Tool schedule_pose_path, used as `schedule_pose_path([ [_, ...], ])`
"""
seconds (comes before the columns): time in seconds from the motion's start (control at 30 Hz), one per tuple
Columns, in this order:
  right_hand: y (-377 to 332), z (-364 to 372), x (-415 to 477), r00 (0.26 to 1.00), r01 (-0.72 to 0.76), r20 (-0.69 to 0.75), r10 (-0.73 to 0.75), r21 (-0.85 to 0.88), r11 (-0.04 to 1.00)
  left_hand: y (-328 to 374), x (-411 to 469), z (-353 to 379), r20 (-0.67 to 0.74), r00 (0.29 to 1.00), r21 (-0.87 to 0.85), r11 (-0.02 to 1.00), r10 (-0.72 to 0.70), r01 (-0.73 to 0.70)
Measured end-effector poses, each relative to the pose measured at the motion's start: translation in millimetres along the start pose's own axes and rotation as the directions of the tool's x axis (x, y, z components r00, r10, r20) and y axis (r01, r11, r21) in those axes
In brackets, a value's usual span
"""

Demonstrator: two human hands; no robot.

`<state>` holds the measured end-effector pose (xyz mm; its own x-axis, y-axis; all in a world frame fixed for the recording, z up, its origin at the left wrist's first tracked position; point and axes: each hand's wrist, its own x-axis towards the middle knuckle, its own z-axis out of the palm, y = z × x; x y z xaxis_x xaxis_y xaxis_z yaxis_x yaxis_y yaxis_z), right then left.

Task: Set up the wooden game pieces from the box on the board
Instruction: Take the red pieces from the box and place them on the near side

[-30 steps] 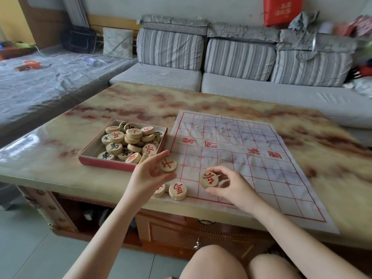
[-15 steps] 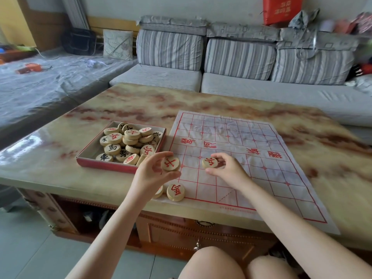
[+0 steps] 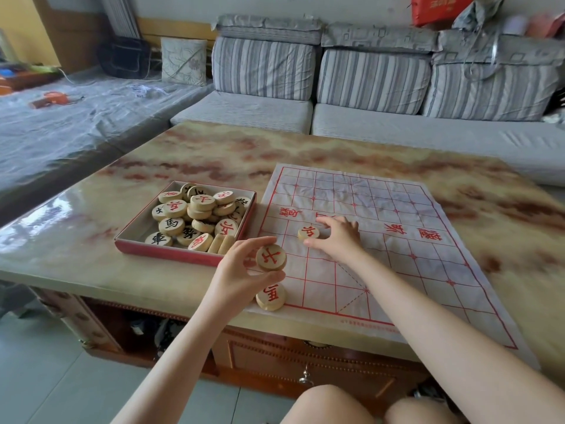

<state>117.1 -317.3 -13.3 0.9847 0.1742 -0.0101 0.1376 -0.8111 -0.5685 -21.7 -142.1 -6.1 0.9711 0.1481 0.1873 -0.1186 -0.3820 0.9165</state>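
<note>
While L hand (image 3: 240,270) pinches piece (image 3: 271,257), box (image 3: 171,252) near.

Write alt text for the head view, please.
A person's left hand pinches a red-marked wooden piece over a paper game board; the right hand frames a second piece lying on it. A red box of more pieces sits to the left.

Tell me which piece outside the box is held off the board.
The piece pinched in the left hand; the other two lie flat on the board, one by the right hand, one at its near corner.
</note>
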Motion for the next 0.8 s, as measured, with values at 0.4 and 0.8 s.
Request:
schedule_pose_path([
  [0.4,50.5,-60.0,-75.4,0.998,0.051,-0.060,-0.035,0.297,0.953,14.5,-18.4,80.4,0.312,0.937,0.475,0.828,0.159,-0.298],
  [0.8,31.8,-52.1,-92.5,0.994,0.101,0.008,-0.111,0.342,0.934,15.4,-17.8,71.8,0.312,0.942,0.452,0.853,0.126,-0.263],
])
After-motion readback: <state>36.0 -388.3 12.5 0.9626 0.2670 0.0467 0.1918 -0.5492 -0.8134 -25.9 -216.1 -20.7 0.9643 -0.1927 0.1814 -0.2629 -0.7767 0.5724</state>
